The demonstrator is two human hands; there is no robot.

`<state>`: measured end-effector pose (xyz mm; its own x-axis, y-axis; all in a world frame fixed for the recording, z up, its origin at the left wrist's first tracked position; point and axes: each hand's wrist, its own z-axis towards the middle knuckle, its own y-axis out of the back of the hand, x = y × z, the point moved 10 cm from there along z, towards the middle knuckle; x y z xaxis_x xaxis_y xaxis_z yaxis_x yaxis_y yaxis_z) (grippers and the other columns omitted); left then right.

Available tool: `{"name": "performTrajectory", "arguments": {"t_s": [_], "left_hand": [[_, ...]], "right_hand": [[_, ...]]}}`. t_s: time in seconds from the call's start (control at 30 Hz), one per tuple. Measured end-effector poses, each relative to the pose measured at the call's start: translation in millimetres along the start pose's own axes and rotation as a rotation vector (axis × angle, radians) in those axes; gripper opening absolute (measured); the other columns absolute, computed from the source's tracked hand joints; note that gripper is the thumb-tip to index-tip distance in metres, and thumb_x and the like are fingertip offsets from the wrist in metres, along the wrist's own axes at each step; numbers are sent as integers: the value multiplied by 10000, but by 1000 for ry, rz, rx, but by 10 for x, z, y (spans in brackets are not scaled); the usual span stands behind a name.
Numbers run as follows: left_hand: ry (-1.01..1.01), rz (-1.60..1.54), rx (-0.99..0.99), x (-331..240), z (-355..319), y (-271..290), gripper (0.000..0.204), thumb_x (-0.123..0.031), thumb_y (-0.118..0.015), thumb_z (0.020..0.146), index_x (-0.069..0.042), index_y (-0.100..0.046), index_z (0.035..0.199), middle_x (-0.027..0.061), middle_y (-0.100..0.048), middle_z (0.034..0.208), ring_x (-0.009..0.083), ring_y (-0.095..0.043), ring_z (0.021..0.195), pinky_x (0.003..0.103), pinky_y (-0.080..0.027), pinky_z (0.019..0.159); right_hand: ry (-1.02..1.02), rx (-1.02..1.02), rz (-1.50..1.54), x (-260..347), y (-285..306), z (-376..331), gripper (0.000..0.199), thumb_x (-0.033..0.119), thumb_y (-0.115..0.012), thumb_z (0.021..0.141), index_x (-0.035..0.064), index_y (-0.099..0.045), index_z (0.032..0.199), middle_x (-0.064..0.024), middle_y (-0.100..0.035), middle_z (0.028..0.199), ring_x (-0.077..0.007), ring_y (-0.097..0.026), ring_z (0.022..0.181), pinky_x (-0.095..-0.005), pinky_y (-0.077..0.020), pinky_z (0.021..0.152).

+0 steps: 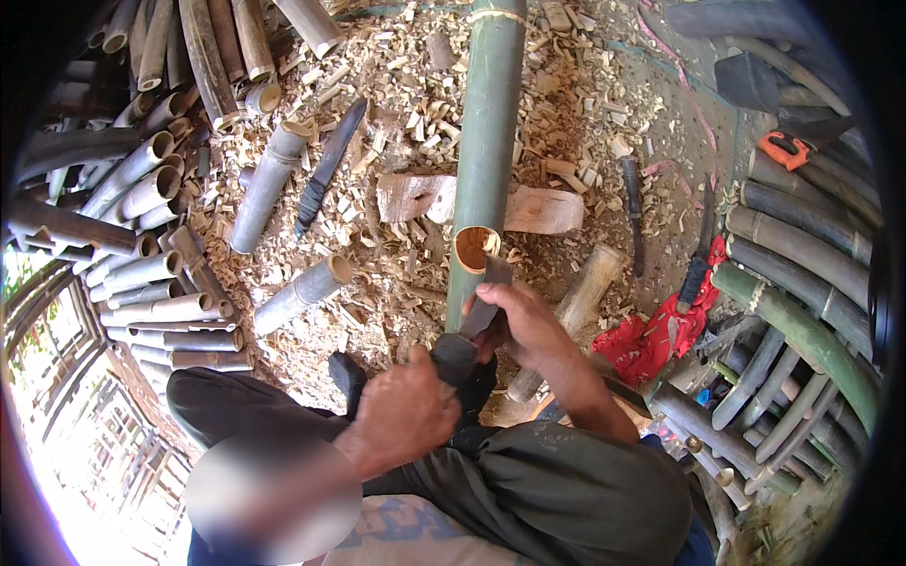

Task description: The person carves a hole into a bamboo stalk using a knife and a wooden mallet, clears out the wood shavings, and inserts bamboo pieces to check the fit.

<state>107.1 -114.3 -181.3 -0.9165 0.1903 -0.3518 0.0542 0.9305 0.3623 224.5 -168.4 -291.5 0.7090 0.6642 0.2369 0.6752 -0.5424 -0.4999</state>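
My left hand (401,410) is closed around the dark wrapped handle of a knife (483,313). Closer to the tip, my right hand (522,324) grips the broad blade from the side, thumb along it. The blade's tip touches or lies just over the rim of a cut opening in a thick green bamboo pole (488,123). Inside that opening, pale wood shows. The pole runs away from me and crosses a flat piece of wood (545,209) lying on the ground. Its near part passes below the knife and my hands, partly hidden.
Wood shavings (396,113) cover the ground. Cut bamboo pieces (274,189) and another knife (330,165) lie left. Bamboo stacks rise on both sides. At right are a slim knife (632,212), red cloth (651,340), a wooden log (587,292) and an orange-handled saw (788,149).
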Motion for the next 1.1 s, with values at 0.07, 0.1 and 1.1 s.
{"name": "performTrajectory", "arguments": {"t_s": [0.07, 0.1, 1.1], "left_hand": [[70, -173, -42, -106, 59, -261, 590, -242, -691, 846, 180, -444, 1177, 369, -671, 868, 531, -690, 870, 587, -548, 814], [90, -219, -52, -145, 101, -367, 615, -259, -704, 844, 169, -438, 1196, 373, -672, 882, 534, -689, 888, 585, -546, 828], [-593, 1075, -376, -1120, 174, 1096, 120, -178, -716, 860, -94, -682, 781, 51, -663, 746, 229, -691, 715, 379, -524, 629]], "right_hand": [[10, -34, -167, 148, 136, 40, 328, 326, -598, 959, 8, -676, 981, -111, -695, 778, -209, -663, 547, -334, -552, 429], [-31, -49, -231, 122, 246, 54, 352, 360, -607, 949, 16, -684, 946, -104, -694, 778, -187, -651, 581, -331, -536, 499], [285, 556, 987, 136, -664, 341, 315, 253, -565, 1068, 22, -591, 1282, -137, -657, 1271, -248, -677, 1096, -416, -590, 928]]}}
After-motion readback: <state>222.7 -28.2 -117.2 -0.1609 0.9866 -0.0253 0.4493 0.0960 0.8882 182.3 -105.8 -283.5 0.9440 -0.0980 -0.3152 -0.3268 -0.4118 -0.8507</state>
